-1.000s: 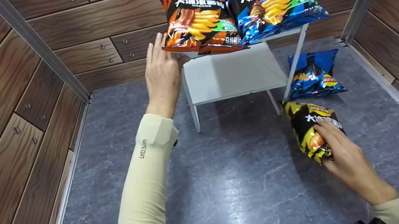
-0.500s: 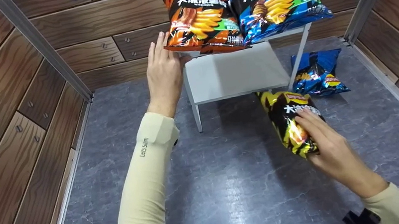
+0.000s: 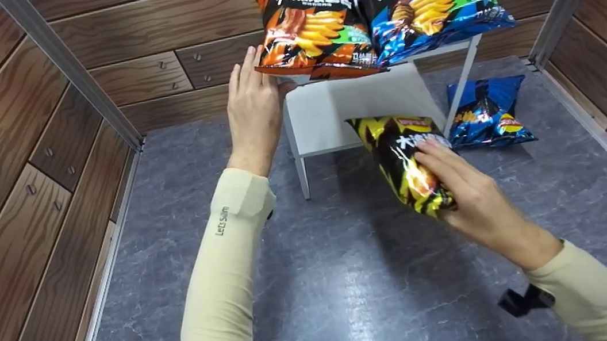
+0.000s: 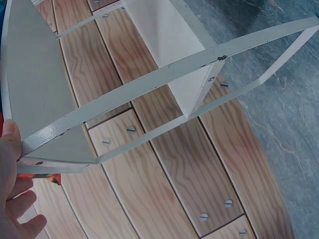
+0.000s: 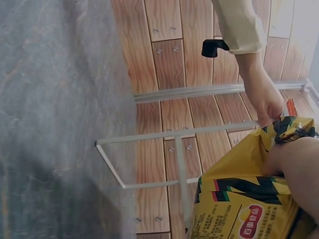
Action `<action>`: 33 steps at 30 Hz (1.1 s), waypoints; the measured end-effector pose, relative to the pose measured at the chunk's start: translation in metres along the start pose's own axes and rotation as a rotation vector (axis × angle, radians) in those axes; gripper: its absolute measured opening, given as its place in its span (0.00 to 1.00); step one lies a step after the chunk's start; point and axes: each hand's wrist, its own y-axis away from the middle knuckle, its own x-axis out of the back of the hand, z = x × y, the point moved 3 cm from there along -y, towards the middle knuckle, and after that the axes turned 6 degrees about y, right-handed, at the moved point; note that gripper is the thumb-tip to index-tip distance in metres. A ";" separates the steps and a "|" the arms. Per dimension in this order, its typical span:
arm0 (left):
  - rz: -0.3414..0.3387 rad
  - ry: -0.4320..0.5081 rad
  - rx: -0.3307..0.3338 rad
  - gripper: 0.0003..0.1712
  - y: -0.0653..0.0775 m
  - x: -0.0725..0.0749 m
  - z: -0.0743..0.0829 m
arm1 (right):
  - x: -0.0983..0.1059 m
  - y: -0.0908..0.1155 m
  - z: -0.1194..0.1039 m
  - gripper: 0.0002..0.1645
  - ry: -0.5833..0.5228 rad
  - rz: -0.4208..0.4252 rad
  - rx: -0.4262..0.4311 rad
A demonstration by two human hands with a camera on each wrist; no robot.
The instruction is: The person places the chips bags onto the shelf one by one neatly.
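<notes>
- Yellow-and-black crisp bag (image 3: 394, 153) in mid-air, slightly tilted, one pointed corner toward the upper left. In the head view, across the near edge of the lower shelf (image 3: 326, 115); contact with that edge: cannot tell.
- Around its lower right side, the right hand (image 3: 474, 196): grip narrow, holding the bag, fingers flat over the printed front. Yellow back with a red label in the right wrist view.
- At the upper left corner of the white two-tier rack (image 3: 375, 98), the left hand (image 3: 255, 107): grip loose and fairly wide, fingers extended, thumb against the pale rim in the left wrist view. Contact with the neighbouring bag: cannot tell.
- On the top tier, side by side and touching: orange-and-black bag (image 3: 315, 33) on the left, its bottom seam past the front edge; blue-and-black bag (image 3: 428, 4) on the right, one corner jutting beyond the right post.
- On the floor (image 3: 323, 284), just right of that post: second blue bag (image 3: 490, 113).
- Broad stretch of grey marbled floor between the forearms, up to the rack's front legs; narrower strips to left and right, bounded by wood-patterned walls (image 3: 193, 25) and metal rails along their lower edges.
</notes>
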 end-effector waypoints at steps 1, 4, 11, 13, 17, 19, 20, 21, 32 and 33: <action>0.000 0.001 0.001 0.39 0.000 0.000 0.000 | -0.002 -0.005 0.000 0.49 0.010 -0.013 0.002; -0.002 0.001 0.000 0.39 0.000 0.000 0.000 | -0.009 -0.020 0.003 0.48 0.057 -0.067 0.007; 0.005 -0.003 0.004 0.38 0.000 -0.001 0.000 | -0.034 -0.052 0.016 0.47 0.119 -0.162 0.029; 0.004 -0.008 0.008 0.38 0.000 -0.001 0.000 | -0.042 -0.060 0.021 0.47 0.122 -0.189 0.018; 0.009 -0.015 0.010 0.39 0.000 -0.002 -0.001 | -0.057 -0.075 0.026 0.45 0.125 -0.220 0.003; 0.011 -0.016 0.010 0.39 0.000 -0.002 -0.001 | -0.064 -0.082 0.026 0.44 0.130 -0.231 0.008; 0.010 -0.015 0.011 0.39 0.000 -0.002 -0.001 | -0.068 -0.086 0.026 0.44 0.136 -0.238 0.011; 0.009 -0.014 0.013 0.39 0.000 -0.002 -0.001 | -0.072 -0.089 0.026 0.43 0.140 -0.245 0.016; 0.005 -0.032 0.017 0.38 0.001 -0.002 0.000 | -0.117 -0.123 0.028 0.46 0.186 -0.383 -0.046; 0.004 -0.034 0.018 0.39 0.001 -0.002 0.000 | -0.121 -0.124 0.029 0.47 0.193 -0.406 -0.048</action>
